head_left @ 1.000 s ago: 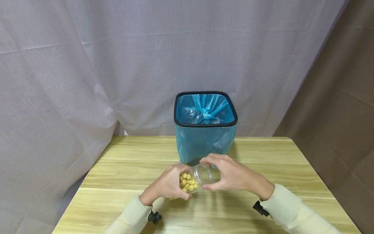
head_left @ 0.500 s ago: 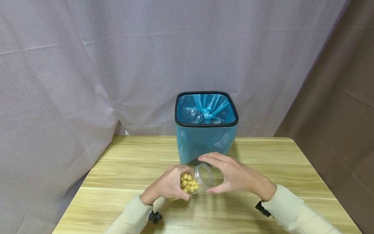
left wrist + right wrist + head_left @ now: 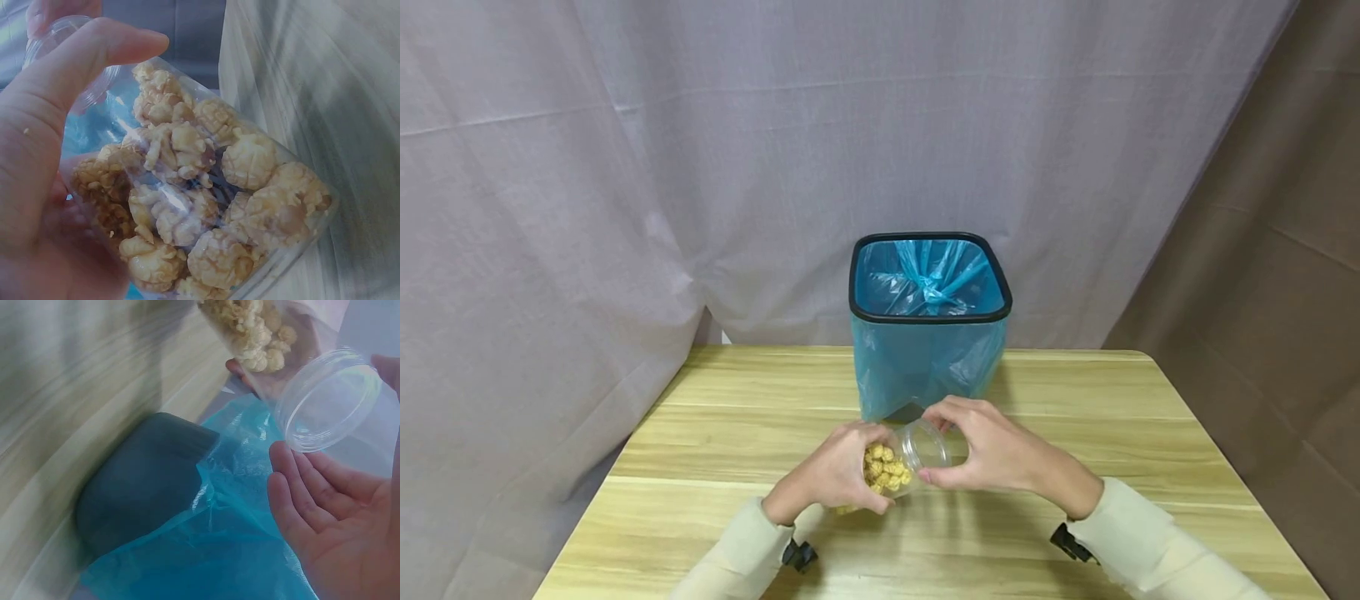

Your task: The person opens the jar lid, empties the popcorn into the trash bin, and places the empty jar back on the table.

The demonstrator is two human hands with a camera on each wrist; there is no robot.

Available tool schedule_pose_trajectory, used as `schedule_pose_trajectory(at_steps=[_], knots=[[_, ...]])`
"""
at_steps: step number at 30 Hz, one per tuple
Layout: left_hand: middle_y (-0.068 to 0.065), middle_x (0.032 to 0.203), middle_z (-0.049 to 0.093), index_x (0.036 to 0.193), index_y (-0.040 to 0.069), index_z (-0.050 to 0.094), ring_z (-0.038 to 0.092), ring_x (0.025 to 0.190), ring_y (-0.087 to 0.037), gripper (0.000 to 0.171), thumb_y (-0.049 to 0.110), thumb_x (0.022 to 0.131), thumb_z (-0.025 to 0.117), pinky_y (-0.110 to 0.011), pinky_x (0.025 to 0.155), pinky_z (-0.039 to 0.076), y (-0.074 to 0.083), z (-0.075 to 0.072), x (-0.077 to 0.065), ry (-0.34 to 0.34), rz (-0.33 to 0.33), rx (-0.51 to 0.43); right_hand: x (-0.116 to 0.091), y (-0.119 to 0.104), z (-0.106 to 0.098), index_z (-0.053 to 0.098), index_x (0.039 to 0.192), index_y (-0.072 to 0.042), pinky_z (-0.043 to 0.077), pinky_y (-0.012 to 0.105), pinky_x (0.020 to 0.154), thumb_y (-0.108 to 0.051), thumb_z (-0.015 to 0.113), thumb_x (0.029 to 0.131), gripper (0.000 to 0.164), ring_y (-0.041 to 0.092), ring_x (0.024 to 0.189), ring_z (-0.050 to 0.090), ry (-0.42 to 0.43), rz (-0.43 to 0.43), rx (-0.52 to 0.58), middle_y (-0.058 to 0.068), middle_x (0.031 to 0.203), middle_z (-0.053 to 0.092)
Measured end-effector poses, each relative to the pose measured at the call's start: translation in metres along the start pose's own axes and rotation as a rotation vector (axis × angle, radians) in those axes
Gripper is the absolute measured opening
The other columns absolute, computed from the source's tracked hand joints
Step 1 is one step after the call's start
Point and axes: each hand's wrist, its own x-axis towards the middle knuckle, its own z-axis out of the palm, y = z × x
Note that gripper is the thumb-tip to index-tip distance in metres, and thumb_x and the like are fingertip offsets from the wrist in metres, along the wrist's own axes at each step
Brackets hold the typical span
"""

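Observation:
My left hand (image 3: 838,467) grips a clear plastic jar (image 3: 303,340) round its body, tilted on its side above the table. Caramel popcorn (image 3: 181,206) sits in the jar, heaped toward the bottom end. The jar's round clear lid (image 3: 331,400) is on the end facing right. In the right wrist view, my right hand (image 3: 1003,450) pinches the lid's rim, with the thumb on one side and fingertips (image 3: 281,450) at the other. Whether the lid is loose cannot be seen.
A bin (image 3: 917,367) with a black rim and a blue bag liner stands just beyond the hands on the wooden table (image 3: 730,433). Grey curtain (image 3: 760,167) hangs behind the table, and brown cloth (image 3: 1255,333) on the right.
Half a second ago my right fingers were spread wider off the lid; now they have come in round its rim again. My left hand and the jar have hardly moved.

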Motion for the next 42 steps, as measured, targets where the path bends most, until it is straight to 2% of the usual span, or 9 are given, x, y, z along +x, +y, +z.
schedule_pose_trajectory(at_steps=[6,10,13,15,19,24,30,36,42], knots=[[0.012,0.100,0.064,0.107,0.020,0.061,0.057,0.090,-0.004,0.061,0.037,0.053,0.086,-0.016,0.078,0.048,-0.001,-0.001,0.000,-0.007,-0.005,0.008,0.001,-0.002,-0.003,0.059,0.120,-0.020,0.054,0.026,0.079,-0.053,0.078,0.071,0.062,0.005,0.093,0.058,0.002,-0.083,-0.018,-0.009,0.104,0.062],[0.011,0.101,0.065,0.108,0.019,0.062,0.057,0.091,-0.004,0.062,0.038,0.053,0.086,-0.017,0.079,0.048,0.000,0.000,-0.001,-0.007,-0.002,0.014,-0.001,-0.004,-0.006,0.056,0.126,-0.018,0.055,0.025,0.081,-0.045,0.082,0.069,0.068,0.007,0.101,0.060,-0.019,-0.131,-0.029,-0.008,0.116,0.061],[0.009,0.104,0.066,0.109,0.017,0.062,0.056,0.092,-0.005,0.064,0.037,0.054,0.086,-0.017,0.079,0.048,0.000,0.000,-0.002,-0.011,-0.006,0.012,-0.003,-0.004,-0.008,0.053,0.133,-0.017,0.055,0.029,0.089,-0.041,0.083,0.068,0.076,0.009,0.112,0.058,-0.049,-0.157,-0.056,-0.007,0.128,0.058],[0.007,0.104,0.067,0.110,0.015,0.063,0.056,0.092,-0.006,0.065,0.035,0.054,0.086,-0.017,0.079,0.048,0.001,0.000,-0.002,-0.017,-0.009,0.004,-0.005,-0.005,-0.010,0.049,0.138,-0.017,0.054,0.032,0.095,-0.042,0.083,0.069,0.081,0.011,0.120,0.056,-0.064,-0.176,-0.079,-0.007,0.135,0.054],[0.005,0.104,0.067,0.110,0.013,0.063,0.057,0.091,-0.006,0.064,0.033,0.053,0.086,-0.016,0.077,0.048,0.001,0.001,-0.003,-0.017,-0.005,0.000,-0.006,-0.006,-0.013,0.044,0.142,-0.020,0.051,0.035,0.100,-0.056,0.078,0.070,0.087,0.012,0.126,0.053,-0.060,-0.165,-0.083,-0.006,0.140,0.051],[0.004,0.103,0.067,0.108,0.013,0.063,0.057,0.090,-0.005,0.063,0.032,0.053,0.086,-0.015,0.077,0.049,0.000,0.003,-0.003,-0.013,0.005,-0.012,-0.006,-0.009,-0.013,0.052,0.136,-0.018,0.053,0.033,0.096,-0.067,0.071,0.072,0.083,0.010,0.117,0.058,-0.025,-0.051,-0.038,-0.006,0.128,0.060],[0.005,0.105,0.067,0.108,0.014,0.063,0.057,0.091,-0.005,0.062,0.033,0.053,0.086,-0.015,0.078,0.049,0.000,0.003,-0.003,-0.019,0.003,-0.019,-0.006,-0.009,-0.008,0.060,0.123,-0.016,0.054,0.025,0.079,-0.070,0.068,0.072,0.075,0.006,0.096,0.061,-0.031,0.036,-0.020,-0.009,0.106,0.065],[0.001,0.105,0.068,0.109,0.012,0.063,0.057,0.090,-0.005,0.064,0.032,0.053,0.086,-0.015,0.077,0.049,0.002,0.003,-0.002,-0.021,0.002,-0.013,-0.007,-0.007,-0.003,0.062,0.118,-0.018,0.055,0.025,0.079,-0.065,0.071,0.073,0.065,0.006,0.093,0.060,-0.027,0.024,-0.020,-0.010,0.102,0.064],[0.000,0.106,0.069,0.109,0.011,0.063,0.058,0.092,-0.006,0.063,0.031,0.054,0.087,-0.016,0.079,0.049,0.004,0.002,-0.002,-0.022,0.011,-0.002,-0.007,-0.005,-0.006,0.059,0.124,-0.019,0.054,0.023,0.080,-0.052,0.079,0.071,0.065,0.006,0.094,0.059,-0.030,-0.059,-0.016,-0.015,0.105,0.058]])
